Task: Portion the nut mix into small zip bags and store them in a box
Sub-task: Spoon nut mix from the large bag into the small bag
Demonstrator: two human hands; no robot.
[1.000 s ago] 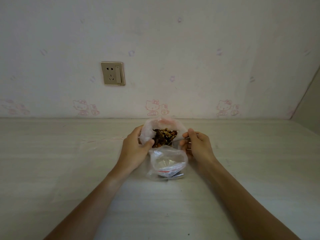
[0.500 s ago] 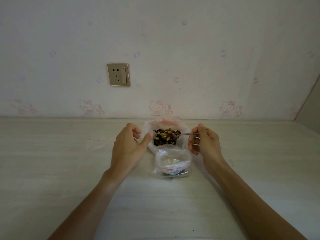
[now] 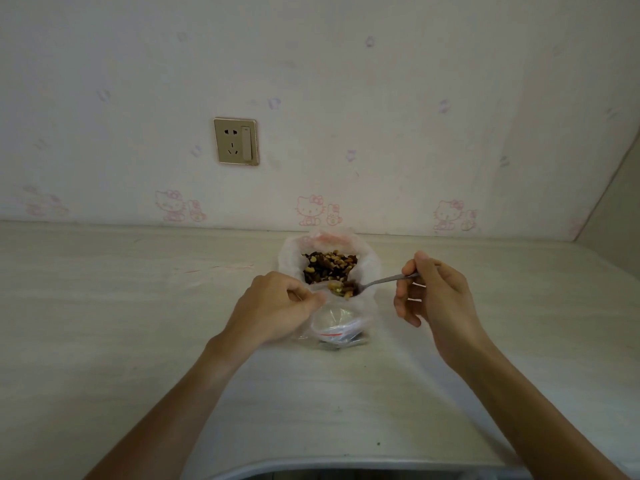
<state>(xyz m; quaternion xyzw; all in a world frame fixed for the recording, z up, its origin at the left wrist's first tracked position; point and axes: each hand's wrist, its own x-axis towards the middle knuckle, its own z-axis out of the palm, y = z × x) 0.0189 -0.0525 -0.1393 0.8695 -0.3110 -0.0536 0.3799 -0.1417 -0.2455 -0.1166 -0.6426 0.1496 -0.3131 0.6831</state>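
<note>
The fingers of the right hand (image 3: 434,292) are curled round the handle of a spoon (image 3: 375,282), pinching it near the thumb, while the left hand (image 3: 277,306) pinches the rim of a small zip bag (image 3: 337,322), holding its mouth open. Both work over a pale table (image 3: 138,341), against a wall with a socket (image 3: 236,141).

On the table, the big white plastic bag (image 3: 294,252) sits folded open with the nut mix (image 3: 329,263) heaped inside; the zip bag lies just in front of it, touching. It seems empty, though the clear film makes that hard to judge.

A second ago the spoon was dug into the heap; now its bowl has lifted out, loaded, and hangs over the zip bag's mouth. So I judge scooping done, tipping next. No box is in view.
</note>
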